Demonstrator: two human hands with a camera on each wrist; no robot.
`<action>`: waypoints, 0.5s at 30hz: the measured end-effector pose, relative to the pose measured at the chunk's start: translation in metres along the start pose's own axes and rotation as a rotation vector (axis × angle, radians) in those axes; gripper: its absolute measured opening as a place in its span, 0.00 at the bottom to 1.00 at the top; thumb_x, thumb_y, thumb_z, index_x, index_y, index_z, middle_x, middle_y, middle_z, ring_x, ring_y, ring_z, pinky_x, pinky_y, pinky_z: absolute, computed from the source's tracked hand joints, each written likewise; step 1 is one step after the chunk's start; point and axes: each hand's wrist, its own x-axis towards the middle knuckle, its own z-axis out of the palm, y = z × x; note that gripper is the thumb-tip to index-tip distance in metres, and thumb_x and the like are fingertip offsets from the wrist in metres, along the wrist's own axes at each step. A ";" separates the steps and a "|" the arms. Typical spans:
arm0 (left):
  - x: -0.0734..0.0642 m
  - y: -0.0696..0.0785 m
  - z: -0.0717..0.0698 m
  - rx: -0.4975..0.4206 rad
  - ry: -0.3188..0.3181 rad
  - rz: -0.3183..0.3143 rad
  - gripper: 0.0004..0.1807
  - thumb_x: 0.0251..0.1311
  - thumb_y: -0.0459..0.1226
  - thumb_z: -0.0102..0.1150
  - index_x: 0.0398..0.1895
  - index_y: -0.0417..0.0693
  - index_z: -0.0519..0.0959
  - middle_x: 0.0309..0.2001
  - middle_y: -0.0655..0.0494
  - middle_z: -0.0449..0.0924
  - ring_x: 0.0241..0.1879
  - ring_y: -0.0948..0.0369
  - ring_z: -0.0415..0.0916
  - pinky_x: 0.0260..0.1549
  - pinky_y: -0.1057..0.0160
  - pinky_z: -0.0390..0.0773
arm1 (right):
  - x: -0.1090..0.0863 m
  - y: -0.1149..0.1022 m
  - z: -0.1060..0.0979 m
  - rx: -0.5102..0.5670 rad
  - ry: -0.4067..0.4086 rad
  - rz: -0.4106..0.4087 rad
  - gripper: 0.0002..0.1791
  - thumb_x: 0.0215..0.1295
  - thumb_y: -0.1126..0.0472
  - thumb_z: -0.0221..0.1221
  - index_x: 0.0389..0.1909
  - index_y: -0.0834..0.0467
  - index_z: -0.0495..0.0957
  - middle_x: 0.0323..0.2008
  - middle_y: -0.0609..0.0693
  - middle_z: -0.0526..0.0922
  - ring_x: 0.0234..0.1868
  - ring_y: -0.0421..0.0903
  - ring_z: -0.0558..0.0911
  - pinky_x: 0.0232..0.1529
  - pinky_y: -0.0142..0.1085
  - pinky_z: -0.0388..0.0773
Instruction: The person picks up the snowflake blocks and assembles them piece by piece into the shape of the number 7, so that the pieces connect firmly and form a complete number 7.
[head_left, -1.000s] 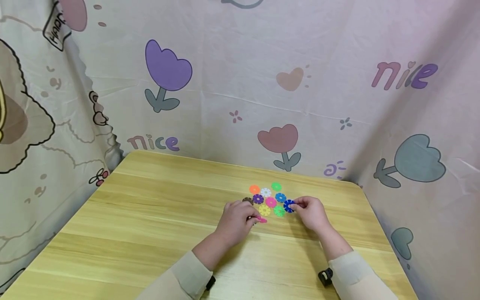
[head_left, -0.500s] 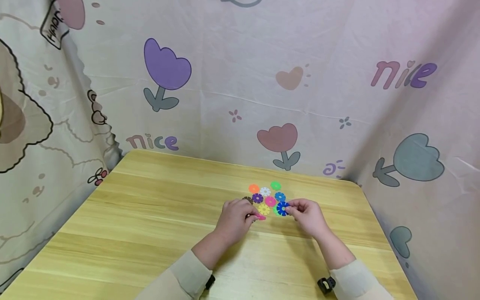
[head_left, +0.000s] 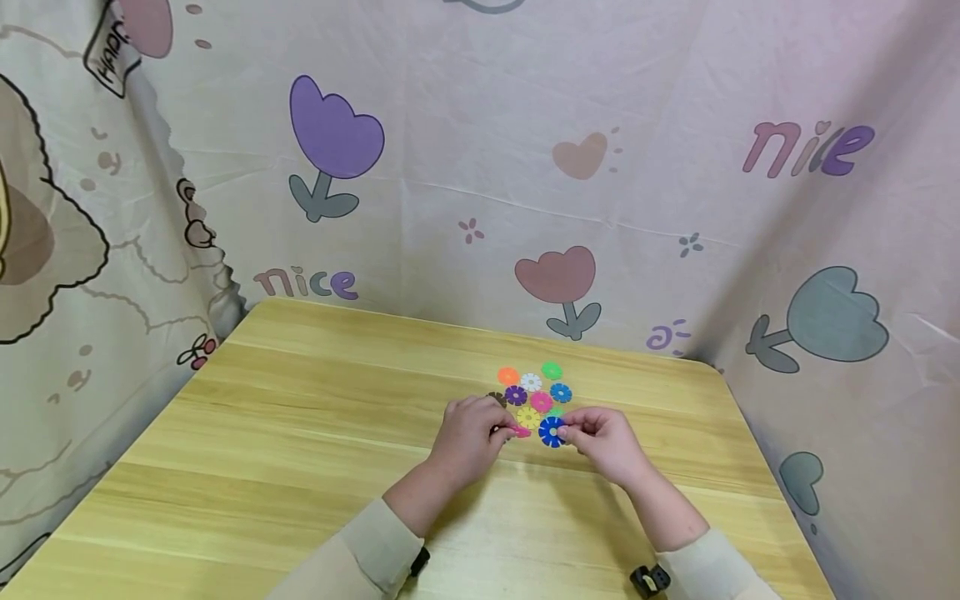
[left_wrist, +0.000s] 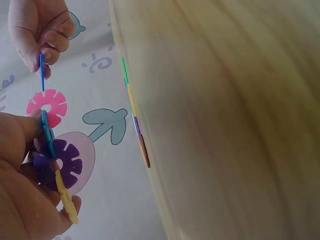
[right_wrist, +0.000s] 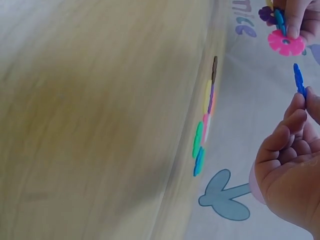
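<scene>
Right now, a person holds up some little notched discs over a wooden table (head_left: pixel 300 417). The left hand (head_left: pixel 467 437) has its fingers bent and grips a small joined bunch: a pink disc (left_wrist: pixel 60 102) at one end, then a light blue disc (left_wrist: pixel 48 131), a purple disc (left_wrist: pixel 71 163) and a yellow disc (left_wrist: pixel 66 197). The right hand (head_left: pixel 609 446) pinches a dark blue disc (head_left: pixel 551 432) between thumb and finger. It is near the pink disc, but I can see a small gap, so they do not touch. More discs lie flat on the table, close together, just past the hands. I spot an orange one (head_left: pixel 507 377), a white one (head_left: pixel 531 382), a purple one (head_left: pixel 515 395), a pink one (head_left: pixel 542 402), a yellow one (head_left: pixel 528 417), a blue one (head_left: pixel 560 392) and two green ones (head_left: pixel 552 370). One of the greens hides partly behind the dark blue disc. The left hand covers part of a brown one (head_left: pixel 496 399). Behind the table hangs a pale cloth (head_left: pixel 450 150).
</scene>
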 end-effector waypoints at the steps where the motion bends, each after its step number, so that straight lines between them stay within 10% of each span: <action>1: 0.000 0.000 0.000 0.000 -0.001 0.000 0.02 0.67 0.39 0.72 0.36 0.58 0.89 0.38 0.66 0.84 0.44 0.59 0.80 0.53 0.46 0.73 | 0.000 -0.001 0.001 0.001 -0.009 -0.004 0.06 0.69 0.70 0.67 0.42 0.70 0.87 0.30 0.54 0.87 0.26 0.41 0.78 0.28 0.30 0.77; 15: -0.002 0.000 -0.002 0.010 -0.009 0.008 0.03 0.67 0.38 0.72 0.36 0.58 0.89 0.37 0.66 0.83 0.43 0.59 0.79 0.51 0.48 0.72 | -0.002 -0.009 0.009 0.023 -0.084 -0.005 0.08 0.71 0.69 0.66 0.43 0.71 0.87 0.28 0.51 0.85 0.24 0.38 0.72 0.25 0.29 0.71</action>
